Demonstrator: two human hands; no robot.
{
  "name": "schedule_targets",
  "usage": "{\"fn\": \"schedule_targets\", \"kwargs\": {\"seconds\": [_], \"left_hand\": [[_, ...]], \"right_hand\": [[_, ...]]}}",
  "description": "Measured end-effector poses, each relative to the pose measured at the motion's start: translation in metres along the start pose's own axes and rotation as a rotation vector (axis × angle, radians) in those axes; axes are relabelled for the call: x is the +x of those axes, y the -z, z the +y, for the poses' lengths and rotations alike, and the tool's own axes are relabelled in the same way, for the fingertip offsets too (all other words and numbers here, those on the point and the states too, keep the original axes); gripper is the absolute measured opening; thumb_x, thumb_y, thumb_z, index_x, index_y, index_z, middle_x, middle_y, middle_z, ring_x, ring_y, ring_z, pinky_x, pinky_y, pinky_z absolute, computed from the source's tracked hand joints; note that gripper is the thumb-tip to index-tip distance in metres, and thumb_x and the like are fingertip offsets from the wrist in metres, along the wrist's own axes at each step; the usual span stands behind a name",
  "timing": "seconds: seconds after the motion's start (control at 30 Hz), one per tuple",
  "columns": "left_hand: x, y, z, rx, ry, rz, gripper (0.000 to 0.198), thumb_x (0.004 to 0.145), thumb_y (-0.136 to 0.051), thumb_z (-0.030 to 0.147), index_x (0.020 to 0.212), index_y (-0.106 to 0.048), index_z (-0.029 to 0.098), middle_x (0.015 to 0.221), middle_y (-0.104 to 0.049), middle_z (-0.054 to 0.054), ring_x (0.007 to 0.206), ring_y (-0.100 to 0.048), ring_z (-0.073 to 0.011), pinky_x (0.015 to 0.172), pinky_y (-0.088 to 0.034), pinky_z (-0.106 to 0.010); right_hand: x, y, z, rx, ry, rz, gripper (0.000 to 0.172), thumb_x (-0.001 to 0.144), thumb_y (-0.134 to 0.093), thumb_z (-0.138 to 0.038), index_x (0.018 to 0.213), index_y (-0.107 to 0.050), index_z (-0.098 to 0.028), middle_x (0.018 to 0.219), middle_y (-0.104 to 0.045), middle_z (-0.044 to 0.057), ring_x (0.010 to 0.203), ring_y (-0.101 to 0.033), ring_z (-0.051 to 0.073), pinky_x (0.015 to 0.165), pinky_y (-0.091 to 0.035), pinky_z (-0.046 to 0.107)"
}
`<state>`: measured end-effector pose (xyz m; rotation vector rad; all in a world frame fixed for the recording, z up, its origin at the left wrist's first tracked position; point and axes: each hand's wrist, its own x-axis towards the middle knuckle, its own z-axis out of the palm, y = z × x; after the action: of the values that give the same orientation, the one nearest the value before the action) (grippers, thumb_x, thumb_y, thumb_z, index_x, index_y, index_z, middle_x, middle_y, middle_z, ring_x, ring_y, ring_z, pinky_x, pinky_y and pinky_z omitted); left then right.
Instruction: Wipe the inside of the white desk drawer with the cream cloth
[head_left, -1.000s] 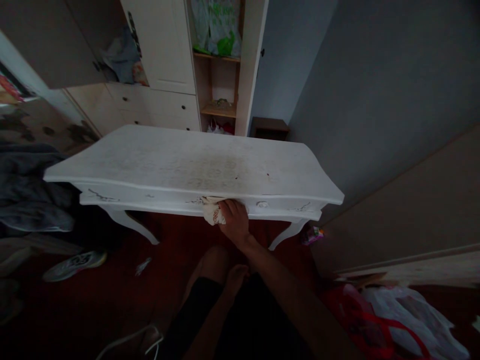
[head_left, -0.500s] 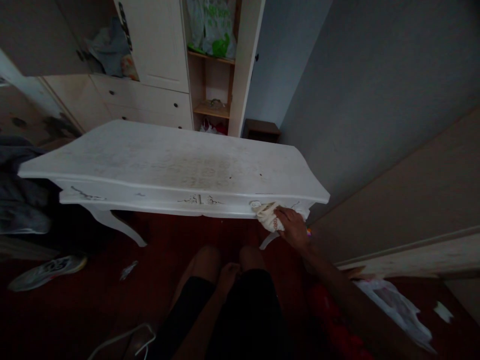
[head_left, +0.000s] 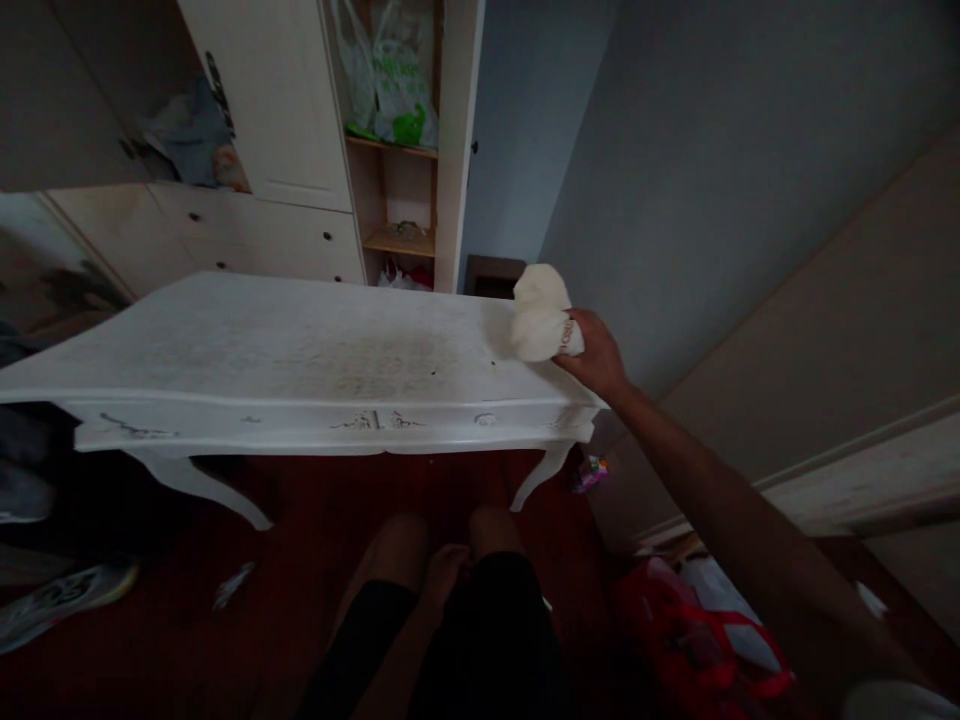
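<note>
My right hand (head_left: 596, 355) grips a bunched cream cloth (head_left: 541, 315) with some reddish lettering on it. The cloth is over the right end of a white table (head_left: 225, 330) with curved legs and carved trim; whether it touches the top I cannot tell. Dark smudges cover the middle of the tabletop, and two small dark spots lie near the cloth. Between my knees rests my left hand (head_left: 448, 572), its fingers curled; what they hold, if anything, is hidden.
Behind the table stands a white wardrobe (head_left: 289, 130) with plastic bags (head_left: 401, 85) on a shelf. A grey wall (head_left: 697, 170) rises on the right. A red bag (head_left: 675, 620) sits on the floor at lower right, a shoe (head_left: 64, 600) at lower left.
My right hand has lifted the cloth from the table's front drawer edge up over the right end of the top. The view has shifted slightly. My left hand stays between my knees.
</note>
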<state>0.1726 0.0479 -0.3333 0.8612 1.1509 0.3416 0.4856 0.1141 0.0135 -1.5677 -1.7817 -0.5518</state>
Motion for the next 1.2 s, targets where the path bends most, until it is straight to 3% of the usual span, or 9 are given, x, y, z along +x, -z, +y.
{"fn": "schedule_targets", "kwargs": {"seconds": [0.1, 0.2, 0.33, 0.43, 0.53, 0.63, 0.73, 0.97, 1.2], "left_hand": [[-0.001, 0.004, -0.001, -0.015, -0.027, 0.022, 0.026, 0.073, -0.062, 0.037, 0.086, -0.061, 0.015, 0.073, -0.065, -0.004, 0.057, -0.057, -0.0124, 0.055, -0.039, -0.024], [-0.005, 0.008, 0.0, -0.084, -0.021, 0.029, 0.029, 0.072, -0.063, 0.039, 0.088, -0.061, 0.014, 0.071, -0.064, -0.003, 0.056, -0.056, -0.0114, 0.055, -0.039, -0.023], [-0.017, 0.013, 0.012, -0.217, 0.018, -0.017, 0.035, 0.069, -0.068, 0.039, 0.093, -0.061, 0.014, 0.074, -0.065, -0.002, 0.056, -0.056, -0.0105, 0.055, -0.04, -0.023], [-0.026, 0.015, 0.029, -0.307, 0.019, -0.052, 0.036, 0.069, -0.068, 0.037, 0.097, -0.061, 0.014, 0.078, -0.066, -0.002, 0.059, -0.058, -0.0105, 0.057, -0.043, -0.023], [-0.028, 0.015, 0.043, -0.35, -0.003, -0.051, 0.035, 0.072, -0.067, 0.035, 0.099, -0.061, 0.014, 0.079, -0.066, -0.002, 0.06, -0.058, -0.0101, 0.058, -0.044, -0.024], [-0.025, 0.015, 0.054, -0.338, -0.068, -0.069, 0.033, 0.071, -0.069, 0.036, 0.095, -0.063, 0.014, 0.079, -0.065, -0.003, 0.058, -0.056, -0.0094, 0.053, -0.041, -0.022], [-0.026, 0.018, 0.07, -0.303, -0.134, -0.115, 0.033, 0.072, -0.07, 0.037, 0.092, -0.066, 0.012, 0.082, -0.066, -0.006, 0.058, -0.056, -0.0102, 0.051, -0.039, -0.023], [-0.039, 0.001, 0.162, -0.334, -0.306, -0.273, 0.033, 0.078, -0.066, 0.038, 0.096, -0.067, 0.01, 0.077, -0.064, -0.006, 0.053, -0.053, -0.0108, 0.048, -0.038, -0.024], [-0.036, -0.03, 0.244, -0.384, 0.002, -0.39, 0.044, 0.092, -0.044, 0.047, 0.089, -0.064, 0.008, 0.067, -0.059, -0.006, 0.048, -0.048, -0.0098, 0.044, -0.033, -0.021]], "right_hand": [[0.011, -0.046, 0.009, 0.054, 0.046, -0.17, 0.058, 0.072, -0.067, -0.029, 0.127, -0.053, -0.014, 0.127, -0.056, 0.015, 0.118, -0.051, 0.029, 0.102, -0.041, 0.045], [0.012, -0.068, 0.011, 0.089, 0.012, -0.272, 0.071, 0.072, -0.069, -0.032, 0.135, -0.046, -0.011, 0.139, -0.047, 0.018, 0.13, -0.042, 0.03, 0.108, -0.035, 0.045], [0.006, -0.049, 0.02, 0.151, -0.021, -0.26, 0.087, 0.072, -0.07, -0.05, 0.144, -0.036, -0.014, 0.15, -0.035, 0.019, 0.138, -0.033, 0.03, 0.11, -0.031, 0.048], [-0.008, -0.021, 0.039, 0.168, -0.234, -0.066, 0.068, 0.084, -0.055, -0.053, 0.14, -0.038, -0.018, 0.143, -0.044, 0.017, 0.129, -0.045, 0.027, 0.102, -0.039, 0.045], [-0.035, -0.005, 0.067, 0.177, -0.555, 0.104, 0.045, 0.094, -0.036, -0.048, 0.114, -0.056, -0.014, 0.114, -0.062, 0.016, 0.104, -0.059, 0.022, 0.088, -0.047, 0.037], [-0.066, -0.004, 0.091, 0.263, -0.802, 0.099, 0.04, 0.093, -0.032, -0.044, 0.088, -0.058, -0.013, 0.087, -0.065, 0.012, 0.08, -0.061, 0.019, 0.072, -0.049, 0.032], [-0.081, -0.011, 0.104, 0.188, -0.807, 0.054, 0.028, 0.087, -0.041, -0.038, 0.087, -0.056, -0.014, 0.089, -0.065, 0.011, 0.08, -0.06, 0.018, 0.072, -0.048, 0.03], [-0.047, -0.02, 0.089, -0.256, -0.74, -0.406, 0.022, 0.085, -0.048, -0.027, 0.093, -0.064, -0.014, 0.098, -0.068, 0.015, 0.089, -0.063, 0.025, 0.079, -0.046, 0.034], [-0.041, -0.026, 0.061, -0.467, -0.8, -0.357, 0.031, 0.087, -0.045, -0.03, 0.103, -0.063, -0.011, 0.098, -0.068, 0.021, 0.092, -0.065, 0.032, 0.079, -0.047, 0.041]]}}
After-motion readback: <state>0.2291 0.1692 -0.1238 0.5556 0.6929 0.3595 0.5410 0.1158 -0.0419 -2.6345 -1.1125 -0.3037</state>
